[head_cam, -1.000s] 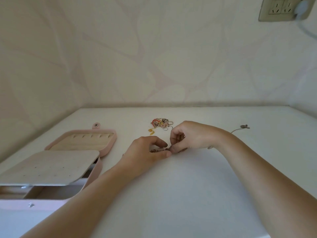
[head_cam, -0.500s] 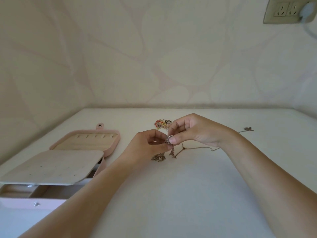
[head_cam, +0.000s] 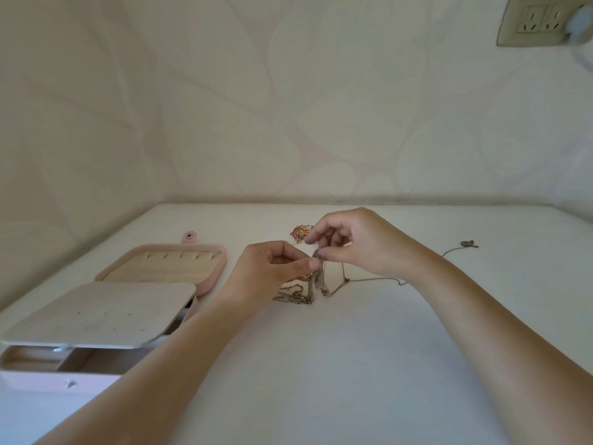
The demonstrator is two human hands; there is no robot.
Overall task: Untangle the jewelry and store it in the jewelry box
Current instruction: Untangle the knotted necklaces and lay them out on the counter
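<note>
**Mid-untangle: both hands pinch a knot of chains above the table**

Nearest, at the lower left, stands the pink jewelry box (head_cam: 38,382), open, with a metal snap stud (head_cam: 69,383) on its front wall. A pale panel (head_cam: 106,313) dotted with small holes lies over most of the box, and wooden-coloured compartments show beneath its near edge. Behind it the lid (head_cam: 211,282) lies flat on the white table (head_cam: 353,364), showing a row of slots inside, with a snap tab (head_cam: 190,236) at its far edge.

Two bare forearms reach in from the bottom corners. The left hand (head_cam: 266,271) pinches the top of the tangled chains (head_cam: 316,277) between thumb and forefinger. The right hand (head_cam: 356,242), touching or just beside it, pinches strands of the same knot, its other fingers curled. The knot hangs from the fingertips above the table, and its lower loops rest on the surface below the left hand. One thin chain (head_cam: 369,280) trails right from the knot and passes behind the right wrist. It seems to end at a small pendant (head_cam: 468,244) lying well apart.

Just beyond the right hand's fingers sits a small heap of colourful jewelry (head_cam: 300,233), red and gold.

Farther back rises the leaf-patterned wall (head_cam: 288,107). At the top right is a wall socket (head_cam: 539,24) with a white plug (head_cam: 582,14); any marking on it is too small to read.
</note>
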